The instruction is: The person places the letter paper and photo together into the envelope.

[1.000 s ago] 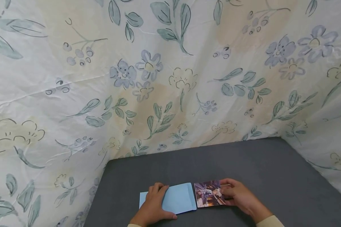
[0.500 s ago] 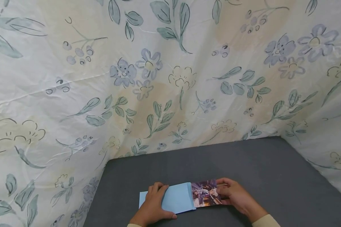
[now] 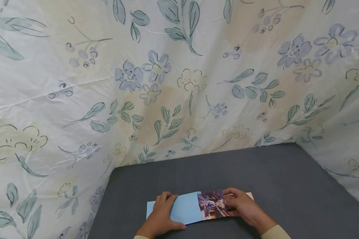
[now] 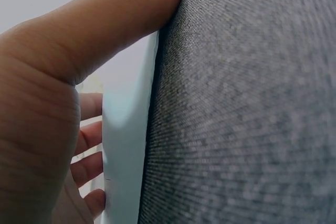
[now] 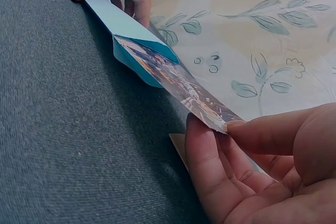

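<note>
On my right-wrist view I see the right hand (image 3: 242, 206) pinching the end of a printed card (image 3: 212, 204) between thumb and fingertips, its remaining fingers bent in below. The left hand (image 3: 164, 212) spans a light blue envelope (image 3: 186, 209): I make out its thumb along the near edge, close to the bench (image 3: 212, 172), and its fingers at the far edge, so the envelope sits held between them.

The card lies between the two hands, in line with the envelope and on its right-hand side. Up close I can see the card's other end at the envelope's mouth, running in under the upper blue layer, with a blue flap beneath it. How much of the card is inside I cannot tell. Its printed face is turned up, a busy picture in purple, brown and orange, and the pinched end is raised off the bench.

Under the right hand I notice a flat tan piece (image 5: 178, 142) on the bench, apart from the card above it; the hand hides most of it, and I cannot say what it is.

Farther out, pale yellow sleeves (image 3: 276, 232) show at both wrists. The bench is dark grey with a ribbed, fabric-like surface, and behind it and at its sides hangs a cream cloth (image 3: 191, 83) patterned with bluish flowers, berries and green leaves.
</note>
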A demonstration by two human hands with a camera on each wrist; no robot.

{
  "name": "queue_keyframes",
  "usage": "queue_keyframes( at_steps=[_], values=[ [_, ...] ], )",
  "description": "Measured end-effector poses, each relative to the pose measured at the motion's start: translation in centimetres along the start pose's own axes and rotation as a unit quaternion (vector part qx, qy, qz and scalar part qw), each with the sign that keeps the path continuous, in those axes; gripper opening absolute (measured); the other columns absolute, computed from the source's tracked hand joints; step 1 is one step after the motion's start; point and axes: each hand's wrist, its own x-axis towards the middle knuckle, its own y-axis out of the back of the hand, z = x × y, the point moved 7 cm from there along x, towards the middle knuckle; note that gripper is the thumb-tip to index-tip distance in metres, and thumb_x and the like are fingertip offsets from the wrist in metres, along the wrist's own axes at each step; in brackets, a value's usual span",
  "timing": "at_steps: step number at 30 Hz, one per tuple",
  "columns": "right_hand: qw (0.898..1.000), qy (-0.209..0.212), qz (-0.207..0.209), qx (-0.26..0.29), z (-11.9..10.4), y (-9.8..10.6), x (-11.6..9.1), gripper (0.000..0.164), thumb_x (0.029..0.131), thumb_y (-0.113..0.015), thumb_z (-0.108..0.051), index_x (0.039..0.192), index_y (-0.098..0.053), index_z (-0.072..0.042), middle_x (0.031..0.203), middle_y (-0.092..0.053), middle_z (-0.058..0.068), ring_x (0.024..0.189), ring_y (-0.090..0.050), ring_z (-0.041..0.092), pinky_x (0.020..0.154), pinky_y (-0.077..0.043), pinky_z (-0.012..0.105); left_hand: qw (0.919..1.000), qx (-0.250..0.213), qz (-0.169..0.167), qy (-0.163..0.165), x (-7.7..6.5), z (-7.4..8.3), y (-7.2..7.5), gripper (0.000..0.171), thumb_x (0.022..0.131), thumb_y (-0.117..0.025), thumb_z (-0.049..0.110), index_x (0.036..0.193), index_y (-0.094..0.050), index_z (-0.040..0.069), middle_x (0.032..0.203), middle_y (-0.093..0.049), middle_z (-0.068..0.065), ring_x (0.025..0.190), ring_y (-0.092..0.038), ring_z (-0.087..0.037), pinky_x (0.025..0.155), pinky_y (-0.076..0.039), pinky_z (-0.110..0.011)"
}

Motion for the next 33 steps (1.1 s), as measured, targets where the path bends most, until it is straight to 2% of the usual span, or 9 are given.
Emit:
queue_keyframes(
  at_steps=[20,33],
  values=[
    [1.000,0.004,-0.022,0.000,-0.3,-0.8,1.1,0.034,0.104,-0.064,-0.003,0.133,-0.055,0.012,0.104,-0.066,0.011,0.085,-0.067,0.027,0.071,-0.060,0.042,0.9998,-0.010,0.006,0.017,0.5,-0.2,-0.4,0.115,0.067,-0.096,0.073,0.158,-0.056,0.015,0.146,-0.042,-0.004,0.131,-0.038,-0.034,0.102,-0.042,-0.067],
    [1.000,-0.003,-0.031,-0.004,0.0,-1.5,1.2,0.034,0.104,-0.064,-0.004,0.135,-0.056,0.009,0.108,-0.066,0.012,0.087,-0.065,0.027,0.074,-0.061,0.043,0.9999,-0.001,0.012,0.002,0.5,-0.5,-0.6,0.116,0.067,-0.094,0.077,0.158,-0.056,0.016,0.147,-0.042,-0.003,0.131,-0.038,-0.034,0.101,-0.042,-0.065]
  ],
)
